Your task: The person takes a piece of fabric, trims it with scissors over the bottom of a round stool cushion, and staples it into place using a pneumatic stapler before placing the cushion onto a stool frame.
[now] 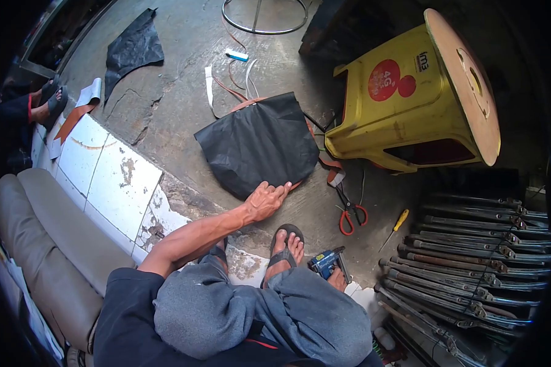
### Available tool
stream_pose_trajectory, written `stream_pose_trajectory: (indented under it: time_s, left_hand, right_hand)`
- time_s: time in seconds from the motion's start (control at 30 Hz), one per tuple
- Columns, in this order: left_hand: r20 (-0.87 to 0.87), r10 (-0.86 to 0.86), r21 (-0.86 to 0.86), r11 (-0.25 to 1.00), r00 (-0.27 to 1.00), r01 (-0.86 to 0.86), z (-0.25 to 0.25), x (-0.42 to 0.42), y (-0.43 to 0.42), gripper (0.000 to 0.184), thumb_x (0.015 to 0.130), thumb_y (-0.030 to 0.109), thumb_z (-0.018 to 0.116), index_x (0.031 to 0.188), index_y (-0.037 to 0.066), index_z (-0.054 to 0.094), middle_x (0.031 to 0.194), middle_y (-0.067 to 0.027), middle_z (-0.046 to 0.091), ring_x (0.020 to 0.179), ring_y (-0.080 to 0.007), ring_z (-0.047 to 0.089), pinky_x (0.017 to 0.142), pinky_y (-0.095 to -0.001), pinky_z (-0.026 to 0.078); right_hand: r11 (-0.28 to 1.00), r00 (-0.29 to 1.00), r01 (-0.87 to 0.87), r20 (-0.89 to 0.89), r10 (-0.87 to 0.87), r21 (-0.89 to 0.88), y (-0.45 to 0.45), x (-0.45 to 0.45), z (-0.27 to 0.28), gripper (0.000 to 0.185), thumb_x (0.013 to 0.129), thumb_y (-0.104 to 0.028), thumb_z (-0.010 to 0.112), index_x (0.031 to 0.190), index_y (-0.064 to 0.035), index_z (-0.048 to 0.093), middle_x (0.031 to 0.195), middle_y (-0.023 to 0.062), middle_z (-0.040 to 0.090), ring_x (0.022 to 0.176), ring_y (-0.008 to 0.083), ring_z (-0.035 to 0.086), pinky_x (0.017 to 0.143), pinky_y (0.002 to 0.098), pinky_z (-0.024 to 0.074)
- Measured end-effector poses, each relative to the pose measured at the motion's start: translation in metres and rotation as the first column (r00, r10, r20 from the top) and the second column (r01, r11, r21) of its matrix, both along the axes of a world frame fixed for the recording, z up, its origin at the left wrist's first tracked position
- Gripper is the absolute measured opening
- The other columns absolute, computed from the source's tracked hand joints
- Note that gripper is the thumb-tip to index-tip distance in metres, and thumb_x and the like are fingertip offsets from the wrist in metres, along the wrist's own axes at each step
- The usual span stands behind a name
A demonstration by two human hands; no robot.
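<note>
while the black cloth [260, 140] lies spread on the floor just past my feet, i've got my left hand [267, 200] down on its near edge, fingers half bent, the foremost fingertip pointing along the rim; whether my thumb is pinching anything underneath, i can't tell. and over here, nearer to me than the cloth and off to its right, my right hand [337, 279] is wrapped round the blue staple gun [324, 263], well apart from the cloth for now. an orange-brown layer [245, 104] peeps out beneath the cloth along the far side, so the two edges want lining up, i'd say: press flat, smooth each crease outward, let no fold bunch under the fingertips. pressure should be firm but even, since a hard tug on one side would probably skew the whole piece. the tool's nose, to my mind, belongs clear of those fingers. to the right of the cloth's near edge sit the red-handled scissors [347, 207], then the screwdriver [401, 220] farther out, both best left out of my elbow's way. right beside the cloth, the yellow stool [373, 122] lies tipped over, so mind that corner when straightening the fabric.
</note>
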State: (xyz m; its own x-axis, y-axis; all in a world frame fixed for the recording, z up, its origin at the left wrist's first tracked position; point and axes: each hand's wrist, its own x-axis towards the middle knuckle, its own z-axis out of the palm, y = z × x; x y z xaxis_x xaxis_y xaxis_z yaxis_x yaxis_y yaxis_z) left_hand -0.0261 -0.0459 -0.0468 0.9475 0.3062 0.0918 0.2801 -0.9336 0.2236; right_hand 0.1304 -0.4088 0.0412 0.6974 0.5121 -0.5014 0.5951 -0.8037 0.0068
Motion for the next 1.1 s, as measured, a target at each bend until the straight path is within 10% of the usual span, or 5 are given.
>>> stream_pose_trajectory:
  time_s: [0.27, 0.57, 1.1]
  left_hand:
    - [-0.036, -0.010, -0.065, 0.998, 0.999, 0.008, -0.001, -0.002, -0.007, 0.062, 0.088, 0.013, 0.055, 0.147, -0.006, 0.048, 0.092, -0.0064, 0.059, 0.073, -0.0170, 0.061, 0.071, -0.0345, 0.043]
    - [0.062, 0.032, -0.087, 0.996, 0.998, -0.027, -0.006, 0.001, -0.003, 0.060, 0.087, 0.013, 0.056, 0.144, -0.003, 0.052, 0.090, -0.0046, 0.059, 0.072, -0.0173, 0.061, 0.072, -0.0350, 0.042]
    - [0.080, 0.051, -0.076, 0.996, 0.996, -0.044, -0.008, 0.001, -0.007, 0.053, 0.090, 0.014, 0.054, 0.141, -0.001, 0.057, 0.084, -0.0034, 0.056, 0.071, -0.0154, 0.060, 0.070, -0.0338, 0.042]
  right_hand:
    - [0.913, 0.937, 0.322, -0.223, -0.270, 0.250, 0.096, 0.011, 0.031, 0.046, 0.083, -0.029, 0.067, 0.111, 0.0076, 0.061, 0.085, 0.0331, 0.068, 0.083, 0.0515, 0.068, 0.075, 0.0537, 0.0526]
    - [0.818, 0.893, -0.001, -0.368, 0.260, 0.576, 0.228, 0.030, 0.014, 0.028, 0.082, -0.016, 0.072, 0.106, -0.0016, 0.067, 0.080, 0.0247, 0.070, 0.084, 0.0424, 0.073, 0.067, 0.0446, 0.0551]
    - [0.855, 0.896, -0.080, -0.338, 0.287, 0.513, 0.251, 0.038, 0.000, 0.036, 0.082, -0.019, 0.071, 0.115, -0.0053, 0.069, 0.083, 0.0271, 0.071, 0.087, 0.0455, 0.070, 0.072, 0.0499, 0.0559]
